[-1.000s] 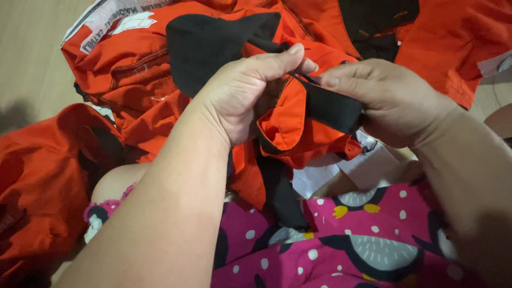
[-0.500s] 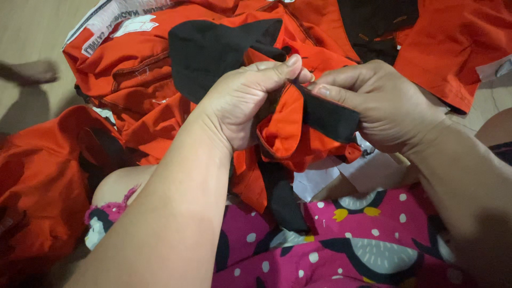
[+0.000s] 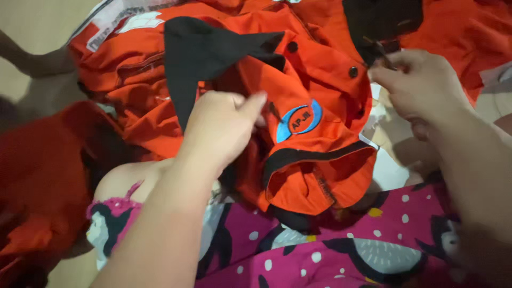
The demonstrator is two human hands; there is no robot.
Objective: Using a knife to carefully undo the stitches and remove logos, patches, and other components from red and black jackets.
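Note:
An orange garment with a black collar and a blue oval badge lies over my lap. My left hand rests on it just left of the badge, fingers curled on the cloth. My right hand is lifted at the upper right, fingertips pinched on a small dark object by the black cloth there. The sleeve cuff with black trim hangs open below the badge.
More orange cloth lies at the left and orange cloth at the upper right. Pink patterned fabric covers my legs. White scraps lie under the sleeve. A person's bare limb shows at the upper left.
My hands came apart. The right hand let go of the black-trimmed cuff and moved up and right. The sleeve dropped flat, showing the badge.

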